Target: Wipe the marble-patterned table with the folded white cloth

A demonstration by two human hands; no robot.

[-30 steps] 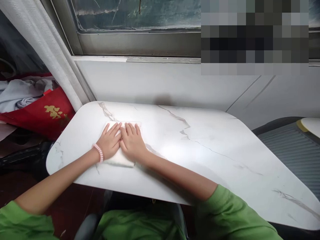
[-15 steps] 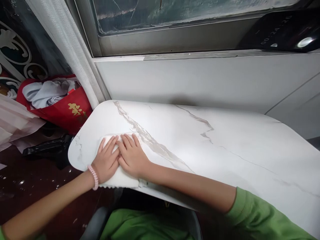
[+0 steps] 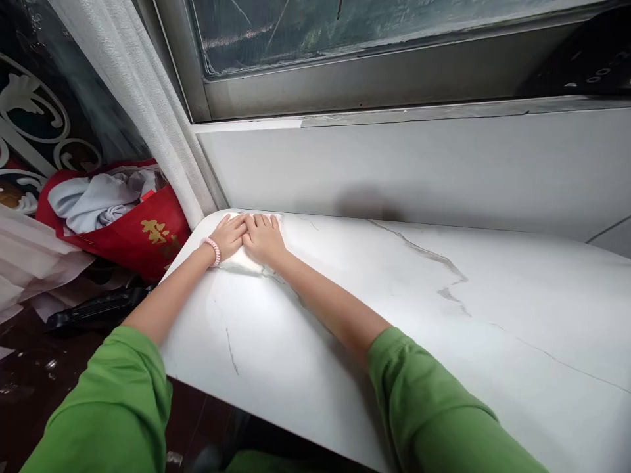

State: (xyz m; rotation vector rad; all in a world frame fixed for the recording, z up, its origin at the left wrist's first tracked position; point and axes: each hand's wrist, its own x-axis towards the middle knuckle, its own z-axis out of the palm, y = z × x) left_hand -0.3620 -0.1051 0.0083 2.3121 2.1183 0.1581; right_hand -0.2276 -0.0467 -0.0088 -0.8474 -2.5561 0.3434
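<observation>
Both arms stretch to the far left part of a white marble-patterned table (image 3: pixel 305 368). My left hand (image 3: pixel 229 236), with a pink beaded band (image 3: pixel 215 251) at the wrist, lies flat on a white cloth (image 3: pixel 241 264). Close against it, my right hand (image 3: pixel 263 238) presses on the same cloth with its fingers stretched out. The fingers of the two hands touch or slightly overlap. Much of the cloth is hidden under the palms; its near edge shows below them.
A white wall panel and a metal-framed window (image 3: pixel 384 85) rise behind the table. To the left hangs a pale curtain (image 3: pixel 148 98), beside a red bag (image 3: pixel 128 230) filled with grey-white fabric. A black object (image 3: pixel 98 309) lies below the bag.
Both hands and the cloth have slid from the table's near edge to its far edge by the wall. The arms are now stretched further forward, and the view has shifted slightly.
</observation>
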